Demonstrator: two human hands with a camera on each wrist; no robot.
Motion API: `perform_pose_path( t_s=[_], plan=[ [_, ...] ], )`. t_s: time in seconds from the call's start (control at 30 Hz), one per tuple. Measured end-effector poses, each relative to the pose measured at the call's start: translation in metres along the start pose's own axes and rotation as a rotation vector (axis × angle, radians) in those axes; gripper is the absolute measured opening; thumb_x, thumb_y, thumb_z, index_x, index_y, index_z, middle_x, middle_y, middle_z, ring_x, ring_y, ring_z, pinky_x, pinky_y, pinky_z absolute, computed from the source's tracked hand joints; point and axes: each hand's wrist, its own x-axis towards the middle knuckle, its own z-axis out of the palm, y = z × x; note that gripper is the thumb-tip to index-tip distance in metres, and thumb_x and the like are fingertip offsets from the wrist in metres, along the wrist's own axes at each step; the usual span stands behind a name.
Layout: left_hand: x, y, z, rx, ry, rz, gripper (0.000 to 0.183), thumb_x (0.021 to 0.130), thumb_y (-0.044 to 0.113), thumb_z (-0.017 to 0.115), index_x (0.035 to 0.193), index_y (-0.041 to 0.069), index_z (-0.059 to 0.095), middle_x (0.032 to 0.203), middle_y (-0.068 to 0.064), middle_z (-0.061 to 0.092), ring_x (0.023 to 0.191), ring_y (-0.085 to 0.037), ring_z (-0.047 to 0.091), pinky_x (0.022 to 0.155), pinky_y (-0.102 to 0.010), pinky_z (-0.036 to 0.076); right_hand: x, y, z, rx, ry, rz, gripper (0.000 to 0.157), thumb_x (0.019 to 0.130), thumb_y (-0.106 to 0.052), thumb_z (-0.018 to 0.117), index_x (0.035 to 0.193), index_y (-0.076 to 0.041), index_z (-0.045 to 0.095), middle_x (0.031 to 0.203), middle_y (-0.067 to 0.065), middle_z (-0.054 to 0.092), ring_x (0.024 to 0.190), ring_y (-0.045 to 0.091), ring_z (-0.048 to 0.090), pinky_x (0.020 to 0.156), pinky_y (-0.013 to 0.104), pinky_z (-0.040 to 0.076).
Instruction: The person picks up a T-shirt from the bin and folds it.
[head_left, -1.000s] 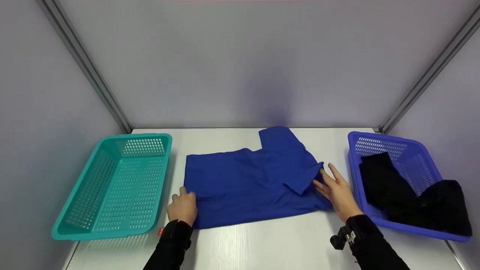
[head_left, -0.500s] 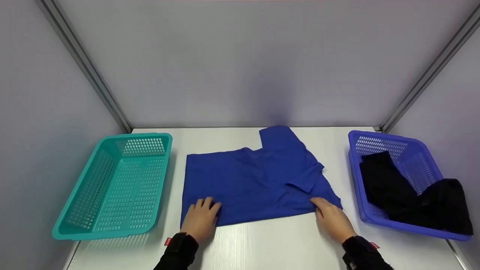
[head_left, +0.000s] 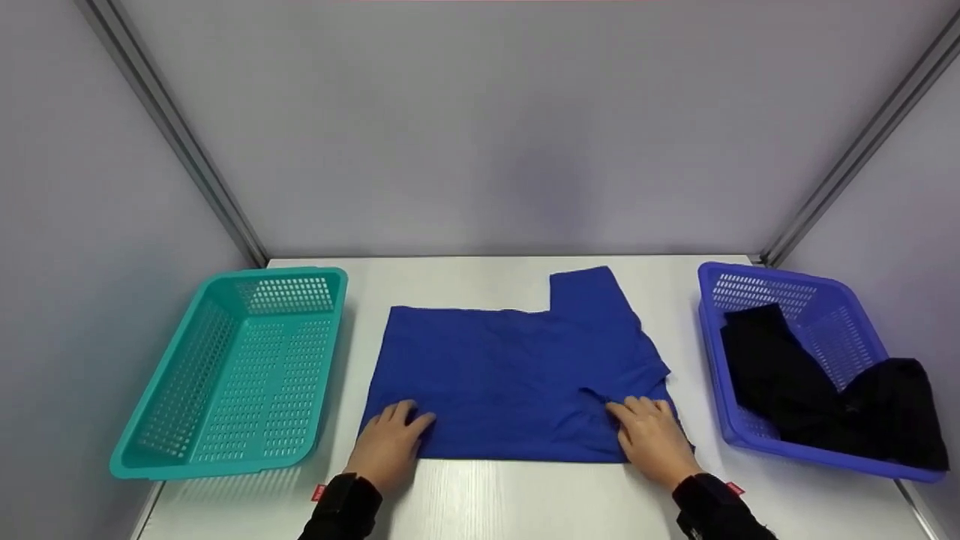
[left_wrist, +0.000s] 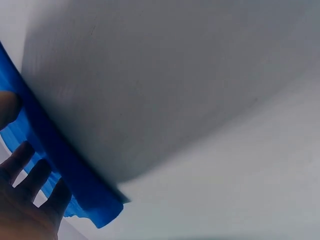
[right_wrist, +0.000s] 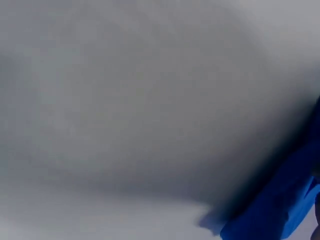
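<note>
A blue short-sleeved shirt [head_left: 487, 375], folded lengthwise, lies on the white table in the head view. One sleeve [head_left: 589, 292] points away from me; the other is folded over near the right end. My left hand [head_left: 388, 444] rests on the shirt's near left corner with fingers spread. In the left wrist view its fingers [left_wrist: 37, 177] lie over the blue cloth [left_wrist: 80, 170]. At the near right end, my right hand [head_left: 654, 439] pinches the folded sleeve's edge with bent fingers. Only a strip of blue cloth [right_wrist: 280, 210] shows in the right wrist view, with that hand mostly out of frame.
A teal perforated basket [head_left: 330, 360] stands at the left with nothing in it. On the right, a purple basket [head_left: 712, 352] holds black cloth [head_left: 795, 375]. Grey panels [head_left: 480, 150] enclose the white table [head_left: 510, 502] at the back and sides.
My left hand slid from the shirt's left edge onto its near corner. My right hand moved from the folded sleeve toward me. The shirt shifted nearer, its long edges now straighter and smoother.
</note>
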Motion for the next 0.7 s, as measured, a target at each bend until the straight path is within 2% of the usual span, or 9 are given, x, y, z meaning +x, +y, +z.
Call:
perform_pose_path(
  t_s=[0.07, 0.13, 0.17, 0.3, 0.4, 0.6, 0.7],
  plan=[
    [0.001, 0.001, 0.001, -0.006, -0.002, -0.007, 0.035, 0.097, 0.009, 0.064, 0.131, 0.016, 0.066, 0.133, -0.018, 0.057, 0.126, -0.042, 0.055, 0.101, -0.058, 0.048, 0.001, -0.001, 0.001, 0.011, -0.003, 0.015, 0.056, 0.086, -0.002, 0.068, 0.141, -0.01, 0.06, 0.143, 0.014, 0.058, 0.129, 0.037, 0.054, 0.106, 0.057, 0.038],
    [0.001, 0.001, 0.001, -0.007, -0.007, -0.016, 0.035, 0.098, 0.009, 0.064, 0.132, 0.017, 0.066, 0.134, -0.017, 0.057, 0.127, -0.041, 0.055, 0.102, -0.058, 0.047, 0.0, -0.001, 0.002, 0.041, -0.03, 0.04, 0.065, 0.088, 0.0, 0.066, 0.15, -0.012, 0.052, 0.159, 0.016, 0.042, 0.143, 0.043, 0.04, 0.115, 0.063, 0.029],
    [0.0, 0.0, 0.001, -0.004, -0.008, -0.019, 0.035, 0.098, 0.009, 0.063, 0.132, 0.017, 0.066, 0.134, -0.017, 0.057, 0.127, -0.041, 0.055, 0.102, -0.058, 0.047, 0.0, 0.0, 0.001, 0.057, -0.05, 0.055, 0.065, 0.089, 0.0, 0.066, 0.151, -0.011, 0.05, 0.161, 0.016, 0.039, 0.146, 0.045, 0.037, 0.117, 0.064, 0.026],
    [-0.001, -0.002, 0.001, 0.0, -0.012, -0.016, 0.035, 0.098, 0.011, 0.064, 0.133, 0.016, 0.065, 0.135, -0.017, 0.057, 0.128, -0.04, 0.055, 0.103, -0.058, 0.047, -0.007, 0.005, -0.001, 0.105, -0.101, 0.093, 0.052, 0.094, -0.004, 0.065, 0.144, -0.006, 0.057, 0.154, 0.019, 0.048, 0.144, 0.046, 0.04, 0.117, 0.064, 0.026],
    [-0.003, -0.004, 0.0, -0.003, -0.011, -0.016, 0.037, 0.097, 0.014, 0.066, 0.134, 0.014, 0.064, 0.137, -0.017, 0.057, 0.129, -0.04, 0.054, 0.104, -0.057, 0.045, -0.015, 0.012, -0.002, 0.09, -0.122, 0.087, 0.046, 0.098, -0.011, 0.065, 0.143, -0.005, 0.058, 0.152, 0.018, 0.051, 0.143, 0.045, 0.041, 0.116, 0.064, 0.029],
    [-0.011, -0.005, -0.008, -0.033, -0.029, -0.043, 0.042, 0.096, 0.016, 0.068, 0.138, 0.012, 0.062, 0.14, -0.018, 0.055, 0.131, -0.041, 0.053, 0.108, -0.057, 0.043, -0.03, 0.026, -0.005, 0.041, -0.205, 0.112, 0.05, 0.103, -0.028, 0.061, 0.151, -0.015, 0.051, 0.16, 0.012, 0.042, 0.149, 0.038, 0.035, 0.118, 0.065, 0.022],
    [-0.01, -0.004, -0.013, -0.034, -0.056, -0.061, 0.042, 0.095, 0.016, 0.069, 0.137, 0.011, 0.063, 0.136, -0.018, 0.057, 0.125, -0.04, 0.057, 0.103, -0.056, 0.047, -0.032, 0.027, -0.006, 0.013, -0.201, 0.124, 0.05, 0.102, -0.029, 0.062, 0.15, -0.017, 0.052, 0.158, 0.013, 0.045, 0.148, 0.04, 0.036, 0.118, 0.068, 0.017]
  ],
)
